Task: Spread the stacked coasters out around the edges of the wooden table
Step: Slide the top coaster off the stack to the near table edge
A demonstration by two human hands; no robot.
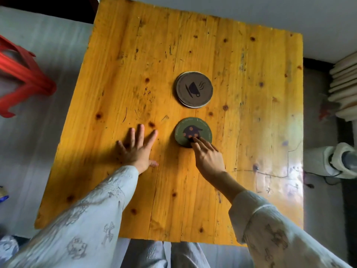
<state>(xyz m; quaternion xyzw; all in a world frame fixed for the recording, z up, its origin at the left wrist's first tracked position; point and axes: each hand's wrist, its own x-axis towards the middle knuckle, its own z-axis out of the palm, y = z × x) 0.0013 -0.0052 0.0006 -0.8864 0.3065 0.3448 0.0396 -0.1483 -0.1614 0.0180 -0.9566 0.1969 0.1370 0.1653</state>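
Two fingertips (195, 141) of the right hand (209, 161) are pressing on a green coaster (193, 132), hiding its near edge. Left hand (138, 149) is lying flat, fingers spread, gripping nothing. Beyond, the brown coaster stack (194, 89) is sitting mid-table (251, 132); its count is unclear.

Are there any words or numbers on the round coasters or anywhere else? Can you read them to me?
No words or numbers can be read.
Green coaster: small letters run round its rim, too blurred to read; its middle shows a dark shape with orange dots.
Brown coaster: a picture of a steaming cup on a saucer, no letters I can make out.
Wooden table: only knots and scratches.
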